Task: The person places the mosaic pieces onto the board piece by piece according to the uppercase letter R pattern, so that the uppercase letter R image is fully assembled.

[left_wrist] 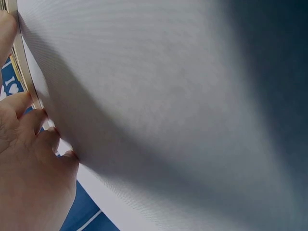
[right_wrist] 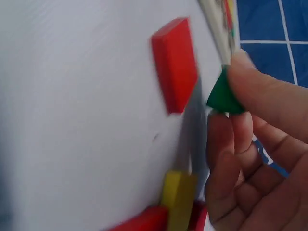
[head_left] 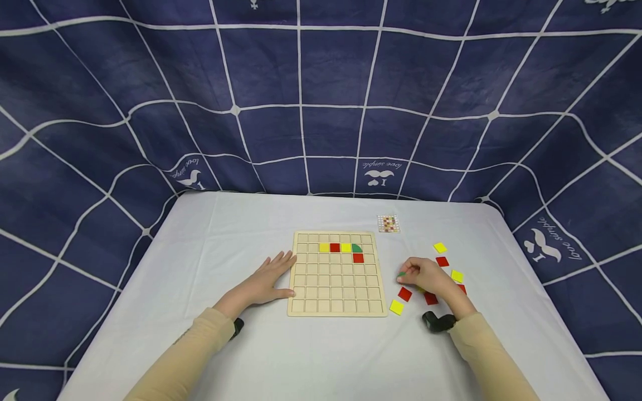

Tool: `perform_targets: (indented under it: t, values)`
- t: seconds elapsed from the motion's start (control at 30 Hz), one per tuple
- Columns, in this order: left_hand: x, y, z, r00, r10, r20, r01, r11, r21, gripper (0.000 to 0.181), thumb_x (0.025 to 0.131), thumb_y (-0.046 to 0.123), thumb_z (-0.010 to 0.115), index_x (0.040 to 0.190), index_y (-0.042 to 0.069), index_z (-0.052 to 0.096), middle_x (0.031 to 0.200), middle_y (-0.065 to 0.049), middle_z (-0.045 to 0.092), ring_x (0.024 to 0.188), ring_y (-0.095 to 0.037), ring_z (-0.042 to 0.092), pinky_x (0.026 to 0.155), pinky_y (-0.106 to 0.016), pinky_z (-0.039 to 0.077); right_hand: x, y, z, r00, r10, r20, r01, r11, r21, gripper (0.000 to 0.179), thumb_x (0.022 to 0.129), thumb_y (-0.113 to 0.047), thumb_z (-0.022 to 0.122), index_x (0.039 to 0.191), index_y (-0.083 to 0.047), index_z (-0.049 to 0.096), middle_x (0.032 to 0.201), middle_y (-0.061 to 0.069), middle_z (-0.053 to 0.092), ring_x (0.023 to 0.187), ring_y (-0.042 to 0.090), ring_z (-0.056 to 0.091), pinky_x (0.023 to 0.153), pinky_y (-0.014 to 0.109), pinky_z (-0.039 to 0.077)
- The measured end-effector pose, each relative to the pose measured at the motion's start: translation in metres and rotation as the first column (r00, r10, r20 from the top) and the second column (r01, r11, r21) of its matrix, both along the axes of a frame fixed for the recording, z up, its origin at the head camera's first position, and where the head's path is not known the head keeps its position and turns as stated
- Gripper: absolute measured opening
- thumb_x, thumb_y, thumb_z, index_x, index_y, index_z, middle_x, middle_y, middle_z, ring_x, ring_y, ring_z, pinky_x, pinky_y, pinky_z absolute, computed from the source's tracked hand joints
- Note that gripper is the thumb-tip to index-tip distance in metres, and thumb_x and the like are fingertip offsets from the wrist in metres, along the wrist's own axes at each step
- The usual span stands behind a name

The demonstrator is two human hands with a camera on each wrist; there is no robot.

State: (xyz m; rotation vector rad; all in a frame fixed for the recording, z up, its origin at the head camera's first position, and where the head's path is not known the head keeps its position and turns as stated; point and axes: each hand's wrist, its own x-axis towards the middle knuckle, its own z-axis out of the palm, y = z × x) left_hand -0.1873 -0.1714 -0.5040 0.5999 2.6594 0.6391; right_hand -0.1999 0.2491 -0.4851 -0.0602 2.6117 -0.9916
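My right hand (head_left: 425, 275) pinches a small green piece (right_wrist: 223, 95) between thumb and fingertips, just right of the wooden grid board (head_left: 331, 291). Part of that piece is covered by the thumb. With fingers spread, my left hand (head_left: 262, 283) rests on the table, its thumb and fingertips at the board's left edge. On the board's second row lie two yellow squares, a red square (head_left: 335, 248) between them, and a green rounded piece (head_left: 356, 248) at the right end. Another red square (head_left: 358, 258) sits below the green one.
Several loose red and yellow squares lie around the right hand, including a yellow one (head_left: 396, 307) and a red one (head_left: 404, 294). A small printed pattern card (head_left: 388, 224) is beyond the board's far right corner. Dark blue checked cloth (head_left: 331, 133) surrounds the white table.
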Motion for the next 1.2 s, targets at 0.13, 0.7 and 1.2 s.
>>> perform_targets:
  t: [0.13, 0.7, 1.2]
  values:
    - [0.000, 0.001, 0.001, 1.000, -0.002, -0.004, 0.002, 1.000, -0.001, 0.094, 0.086, 0.051, 0.069, 0.158, 0.011, 0.023, 0.166, -0.010, 0.013, 0.154, -0.031, 0.007, 0.125, -0.054, 0.006, -0.003, -0.012, 0.003, 0.998, -0.061, -0.016, 0.059, 0.994, -0.091, 0.021, 0.087, -0.023, 0.076, 0.095, -0.008, 0.063, 0.080, 0.004, 0.059, 0.071, 0.018, 0.055, 0.059, 0.021, 0.044]
    - [0.000, 0.000, 0.000, 1.000, -0.004, -0.007, 0.004, 1.000, 0.001, 0.094, 0.086, 0.050, 0.070, 0.157, 0.010, 0.023, 0.166, -0.010, 0.014, 0.154, -0.032, 0.007, 0.125, -0.054, 0.005, -0.007, -0.083, -0.007, 0.990, -0.109, -0.087, 0.092, 0.980, -0.178, 0.018, 0.087, -0.020, 0.076, 0.101, -0.011, 0.068, 0.083, 0.001, 0.067, 0.074, 0.015, 0.057, 0.069, 0.025, 0.047]
    - [0.001, 0.000, 0.003, 1.000, 0.002, 0.009, -0.002, 1.000, 0.001, 0.093, 0.087, 0.049, 0.069, 0.158, 0.010, 0.022, 0.166, -0.011, 0.013, 0.154, -0.032, 0.007, 0.125, -0.054, 0.004, -0.006, -0.094, -0.010, 0.970, 0.029, -0.242, -0.026, 1.000, 0.017, 0.012, 0.086, -0.014, 0.077, 0.097, -0.010, 0.075, 0.083, 0.001, 0.061, 0.074, 0.013, 0.052, 0.067, 0.022, 0.046]
